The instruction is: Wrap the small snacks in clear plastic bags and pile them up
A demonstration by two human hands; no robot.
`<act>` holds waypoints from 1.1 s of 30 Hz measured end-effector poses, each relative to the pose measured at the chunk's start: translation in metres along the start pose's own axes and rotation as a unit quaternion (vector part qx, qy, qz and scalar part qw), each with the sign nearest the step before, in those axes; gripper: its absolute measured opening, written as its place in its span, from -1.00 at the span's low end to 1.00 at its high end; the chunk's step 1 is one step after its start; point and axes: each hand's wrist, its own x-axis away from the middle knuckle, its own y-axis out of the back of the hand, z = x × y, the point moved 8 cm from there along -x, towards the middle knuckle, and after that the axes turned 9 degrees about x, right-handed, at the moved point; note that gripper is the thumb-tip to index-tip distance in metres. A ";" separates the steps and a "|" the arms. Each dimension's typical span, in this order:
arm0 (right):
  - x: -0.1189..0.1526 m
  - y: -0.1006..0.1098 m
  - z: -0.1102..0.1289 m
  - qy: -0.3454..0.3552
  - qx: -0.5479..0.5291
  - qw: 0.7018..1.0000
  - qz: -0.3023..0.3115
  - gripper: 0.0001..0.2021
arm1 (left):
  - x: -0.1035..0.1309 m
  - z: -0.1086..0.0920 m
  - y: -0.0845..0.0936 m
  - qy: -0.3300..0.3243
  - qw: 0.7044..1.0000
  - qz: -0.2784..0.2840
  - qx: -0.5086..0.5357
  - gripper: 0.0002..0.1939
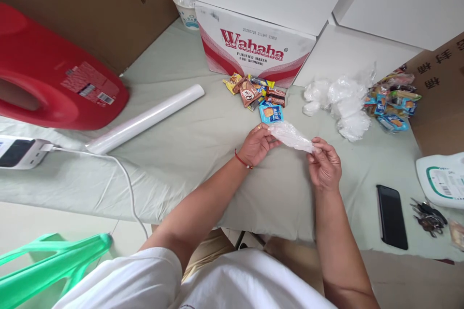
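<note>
Stretched between my two hands is a thin, clear plastic bag point(292, 136), held a little above the cloth-covered table. My left hand point(256, 145), with a red string bracelet at the wrist, pinches one end of it. The other end is pinched between the thumb and fingers of my right hand point(324, 163). Just beyond the bag lies a small pile of wrapped snacks point(250, 92), with a blue snack packet point(271, 113) nearest my left hand. Several crumpled clear plastic bags point(346, 101) lie past my right hand.
A white plastic roll point(145, 119) and a red jug point(54, 72) stand left, near a power strip point(21, 152) with a cable. A Wahaba carton point(253, 43) stands behind. More snacks point(393, 101), a phone point(392, 216), keys point(428, 217) and a white bottle point(444, 181) are right.
</note>
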 end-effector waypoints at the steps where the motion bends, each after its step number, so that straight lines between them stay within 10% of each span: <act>1: 0.001 -0.002 0.003 0.012 0.020 1.000 0.017 -0.91 | -0.001 -0.002 0.002 -0.003 1.000 -0.007 0.016 -0.71; 6: 0.013 -0.025 0.011 0.092 0.164 0.966 0.179 -0.80 | -0.005 -0.016 0.009 -0.041 0.996 -0.051 0.061 -0.83; 11: 0.009 -0.014 0.003 0.024 0.074 0.994 0.070 -0.69 | -0.001 -0.012 -0.002 -0.025 0.999 0.008 0.028 -0.85; 16: 0.016 -0.033 -0.020 -0.064 0.171 0.976 0.115 -0.63 | 0.006 0.001 -0.015 -0.012 0.998 0.052 -0.046 -0.71; 21: 0.016 -0.018 -0.024 -0.070 0.157 0.985 -0.007 -0.67 | 0.016 -0.011 -0.007 -0.148 0.979 -0.031 -0.140 -0.63; 28: 0.019 -0.024 -0.020 -0.048 0.153 0.987 -0.009 -0.68 | 0.025 0.011 0.000 -0.101 0.912 -0.071 -0.391 -0.44; 33: 0.010 -0.012 -0.028 -0.114 0.041 0.992 -0.038 -0.61 | 0.020 0.005 0.000 -0.081 0.957 -0.012 -0.279 -0.55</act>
